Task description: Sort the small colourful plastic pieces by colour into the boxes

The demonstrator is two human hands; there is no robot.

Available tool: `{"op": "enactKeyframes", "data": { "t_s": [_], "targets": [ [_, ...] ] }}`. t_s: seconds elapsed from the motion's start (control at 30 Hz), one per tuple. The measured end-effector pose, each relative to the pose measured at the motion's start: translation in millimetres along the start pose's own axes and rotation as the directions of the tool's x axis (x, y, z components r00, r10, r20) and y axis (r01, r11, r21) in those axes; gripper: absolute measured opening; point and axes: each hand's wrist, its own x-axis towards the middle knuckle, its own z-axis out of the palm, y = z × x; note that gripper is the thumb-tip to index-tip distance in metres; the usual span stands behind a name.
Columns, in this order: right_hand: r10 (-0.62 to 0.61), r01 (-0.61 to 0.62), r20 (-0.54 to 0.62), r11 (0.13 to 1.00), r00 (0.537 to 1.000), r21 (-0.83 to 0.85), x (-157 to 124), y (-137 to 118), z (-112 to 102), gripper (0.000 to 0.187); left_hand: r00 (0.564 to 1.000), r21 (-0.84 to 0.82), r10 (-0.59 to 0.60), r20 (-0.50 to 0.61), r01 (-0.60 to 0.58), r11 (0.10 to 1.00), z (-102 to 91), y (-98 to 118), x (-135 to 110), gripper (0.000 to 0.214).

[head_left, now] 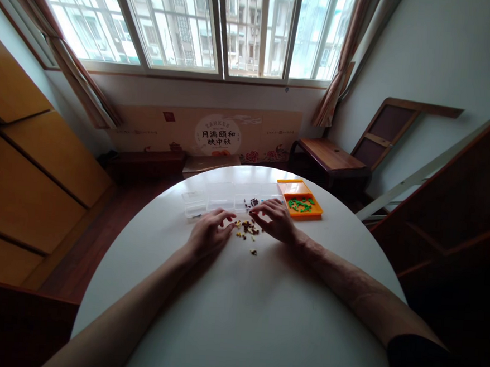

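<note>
My left hand [211,232] rests at the left side of a pile of small brown and yellow pieces [248,227] on the white table. Its fingers are bent, with a gap between thumb and fingertips, and nothing shows between them. My right hand [276,220] reaches over the pile's right side, thumb and index tips close together in front of the clear compartment box [223,196]. Whatever is in that pinch is too small to make out. Small dark pieces [250,202] lie in one compartment beyond my right fingertips. One loose yellowish-dark piece [253,252] lies nearer to me.
An orange box [316,212] with its lid raised holds small green pieces [301,204], right of the clear box. The round white table [235,317] stands before a window. A wooden bench [331,155] is at back right; wooden cabinets [27,179] stand left.
</note>
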Motion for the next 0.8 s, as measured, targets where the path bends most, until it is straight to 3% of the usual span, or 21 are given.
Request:
{"op": "enactKeyframes", "data": {
  "t_s": [0.17,0.4,0.53,0.67,0.8],
  "targets": [
    [0.199,-0.215,-0.143,0.972,0.969,-0.100,3,14,1,0.016,1.000,0.021,0.007,0.024,-0.007,1.000,1.4,0,0,0.019],
    [0.240,-0.255,-0.116,0.957,0.964,-0.140,3,16,3,0.011,0.999,-0.042,-0.030,0.037,0.032,0.999,-0.6,-1,0,0.015],
    [0.192,-0.196,-0.048,0.976,0.980,-0.090,1,8,3,0.010,1.000,-0.038,-0.025,0.013,0.026,0.999,-1.6,-1,-1,0.016],
    [0.029,-0.029,0.084,1.000,0.996,0.000,-1,4,2,0.009,0.999,-0.111,-0.021,-0.049,0.016,0.994,-2.7,1,-1,0.021],
    [-0.140,0.130,0.207,0.990,0.968,0.059,0,-3,0,0.008,0.997,-0.205,0.023,-0.071,-0.037,0.978,-3.2,2,-1,0.025]
  ]
}}
